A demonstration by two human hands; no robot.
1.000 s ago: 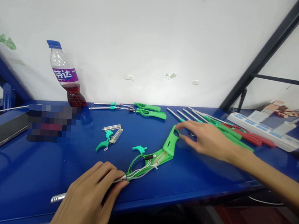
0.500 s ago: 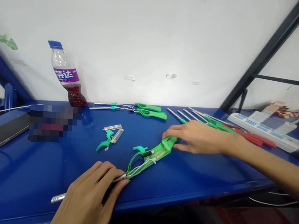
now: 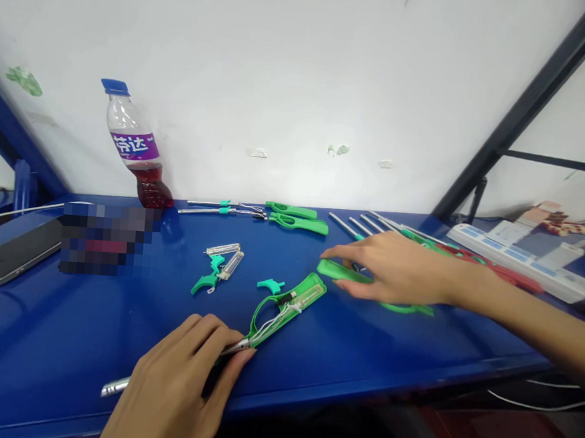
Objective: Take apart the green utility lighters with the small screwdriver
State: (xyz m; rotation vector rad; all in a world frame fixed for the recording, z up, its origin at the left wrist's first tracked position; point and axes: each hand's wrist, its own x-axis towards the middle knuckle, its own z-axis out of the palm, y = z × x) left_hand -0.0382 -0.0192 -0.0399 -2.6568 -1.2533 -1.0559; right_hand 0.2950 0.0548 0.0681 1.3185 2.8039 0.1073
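My left hand (image 3: pixel 176 378) is closed around the metal tube (image 3: pixel 115 387) of an opened long lighter at the table's front. The lighter's green handle half (image 3: pixel 312 290) lies open side up, showing a clear fuel tank, a black part and white wires. My right hand (image 3: pixel 402 267) grips a second green handle half (image 3: pixel 336 270), partly hidden under the palm, just right of the opened one. A loose teal trigger (image 3: pixel 271 285) lies beside the opened handle. Farther left are more teal triggers (image 3: pixel 205 283) and clear fuel tanks (image 3: pixel 230 266).
Along the wall lie metal tubes with wires (image 3: pixel 205 211) and green handle shells (image 3: pixel 299 223). At right are several tubes (image 3: pixel 345 225), red handles (image 3: pixel 514 274) and a white power strip (image 3: pixel 520 258). A drink bottle (image 3: pixel 136 147) and a phone (image 3: pixel 19 253) are at left.
My right hand has drawn the upper green handle half away to the right, so the opened handle's end is uncovered. My left hand stays on the tube.
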